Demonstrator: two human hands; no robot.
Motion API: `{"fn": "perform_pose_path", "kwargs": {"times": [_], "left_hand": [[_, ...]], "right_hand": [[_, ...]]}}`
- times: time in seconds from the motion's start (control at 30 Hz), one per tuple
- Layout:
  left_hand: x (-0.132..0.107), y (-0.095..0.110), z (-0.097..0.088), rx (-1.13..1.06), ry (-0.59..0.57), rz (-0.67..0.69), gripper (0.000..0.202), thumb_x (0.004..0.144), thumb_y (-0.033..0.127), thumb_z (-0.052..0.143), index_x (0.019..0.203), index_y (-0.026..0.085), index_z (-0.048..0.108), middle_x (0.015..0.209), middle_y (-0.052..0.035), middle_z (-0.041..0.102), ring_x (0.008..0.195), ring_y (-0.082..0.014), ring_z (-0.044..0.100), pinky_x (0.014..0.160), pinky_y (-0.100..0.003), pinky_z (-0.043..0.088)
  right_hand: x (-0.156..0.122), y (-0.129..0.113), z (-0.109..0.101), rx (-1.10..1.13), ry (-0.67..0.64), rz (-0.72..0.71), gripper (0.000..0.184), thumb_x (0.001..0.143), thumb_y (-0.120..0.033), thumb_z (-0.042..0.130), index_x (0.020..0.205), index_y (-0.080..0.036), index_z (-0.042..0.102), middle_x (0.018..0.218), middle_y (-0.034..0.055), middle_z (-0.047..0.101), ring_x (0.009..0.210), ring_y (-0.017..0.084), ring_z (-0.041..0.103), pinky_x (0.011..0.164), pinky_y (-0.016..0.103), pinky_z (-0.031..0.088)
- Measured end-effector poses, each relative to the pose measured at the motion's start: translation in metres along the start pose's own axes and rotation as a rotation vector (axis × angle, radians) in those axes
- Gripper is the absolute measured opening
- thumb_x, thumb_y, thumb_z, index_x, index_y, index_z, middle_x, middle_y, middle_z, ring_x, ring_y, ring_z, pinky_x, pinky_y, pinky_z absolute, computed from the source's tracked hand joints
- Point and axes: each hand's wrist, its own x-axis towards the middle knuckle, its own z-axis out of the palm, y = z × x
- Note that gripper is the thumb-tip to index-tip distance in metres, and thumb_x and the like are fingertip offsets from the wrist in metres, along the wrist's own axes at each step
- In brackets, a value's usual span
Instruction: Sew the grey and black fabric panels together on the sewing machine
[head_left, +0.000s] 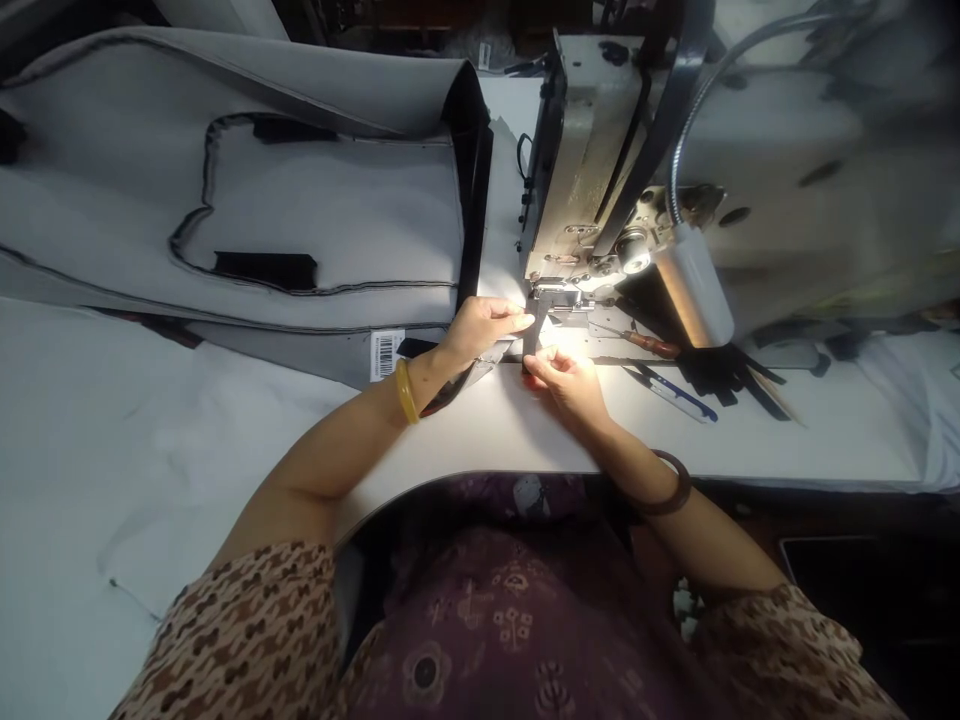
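Observation:
Under the lit needle area of a sewing machine (589,150) lies a short black strip (535,335), its far end at the presser foot. My right hand (571,388) pinches the near end of this strip between thumb and finger. At the strip's left edge, my left hand (484,328) has its thumb and fingers pressed together on it. Beside my left wrist spreads a large grey sewn cover (337,210) with black edging, and a white barcode label (386,355) shows on it.
A lamp (697,285) on a bendable metal neck shines at the needle. Right of my right hand are a wooden-handled tool (651,345), a blue-and-white handled tool (679,395) and black fabric strips (712,370). The white table's front edge (480,472) curves before my body.

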Motion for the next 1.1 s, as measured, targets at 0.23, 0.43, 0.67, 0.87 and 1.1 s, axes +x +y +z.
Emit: {"fn": "perform_pose_path", "kwargs": {"times": [0.23, 0.43, 0.67, 0.87, 1.1], "left_hand": [[0.002, -0.001, -0.001, -0.062, 0.007, -0.020, 0.019, 0.057, 0.025, 0.075, 0.061, 0.010, 0.064, 0.061, -0.0001, 0.060, 0.057, -0.0051, 0.051, 0.056, -0.017, 0.040], [0.002, -0.005, 0.000, -0.044, 0.061, 0.016, 0.018, 0.063, 0.023, 0.071, 0.059, 0.010, 0.059, 0.059, 0.0001, 0.059, 0.054, -0.0054, 0.050, 0.052, -0.017, 0.039], [0.003, -0.006, 0.000, -0.117, 0.055, 0.006, 0.016, 0.065, 0.013, 0.067, 0.076, 0.011, 0.056, 0.059, 0.0032, 0.058, 0.047, -0.0040, 0.050, 0.050, -0.016, 0.041], [0.003, -0.007, -0.001, -0.054, 0.053, -0.016, 0.010, 0.069, 0.015, 0.064, 0.069, 0.010, 0.055, 0.049, 0.0012, 0.057, 0.044, -0.0066, 0.055, 0.051, -0.016, 0.043], [0.001, 0.006, -0.015, -0.043, 0.107, 0.105, 0.012, 0.071, 0.020, 0.063, 0.074, 0.013, 0.054, 0.056, 0.0029, 0.058, 0.052, -0.0075, 0.060, 0.053, -0.016, 0.046]], "right_hand": [[-0.002, -0.001, 0.001, -0.025, -0.022, -0.034, 0.034, 0.064, -0.041, 0.073, 0.062, -0.018, 0.048, 0.049, -0.0059, 0.050, 0.050, 0.009, 0.048, 0.052, 0.024, 0.040], [-0.001, -0.003, 0.001, -0.073, 0.002, -0.011, 0.035, 0.063, -0.043, 0.073, 0.060, -0.018, 0.049, 0.055, -0.0032, 0.055, 0.054, 0.010, 0.053, 0.055, 0.025, 0.044], [-0.003, 0.000, -0.002, -0.227, -0.036, -0.048, 0.035, 0.071, -0.047, 0.066, 0.063, -0.018, 0.047, 0.058, 0.0000, 0.059, 0.054, 0.013, 0.056, 0.055, 0.028, 0.047], [0.024, -0.011, -0.040, -0.948, 0.030, -0.672, 0.020, 0.083, -0.035, 0.054, 0.090, -0.018, 0.061, 0.096, 0.0101, 0.062, 0.091, 0.022, 0.055, 0.078, 0.036, 0.044], [0.051, -0.003, -0.046, -1.697, -0.163, -1.072, 0.033, 0.092, -0.015, 0.031, 0.093, -0.015, 0.064, 0.072, 0.0049, 0.060, 0.070, 0.015, 0.049, 0.056, 0.026, 0.031]]}}
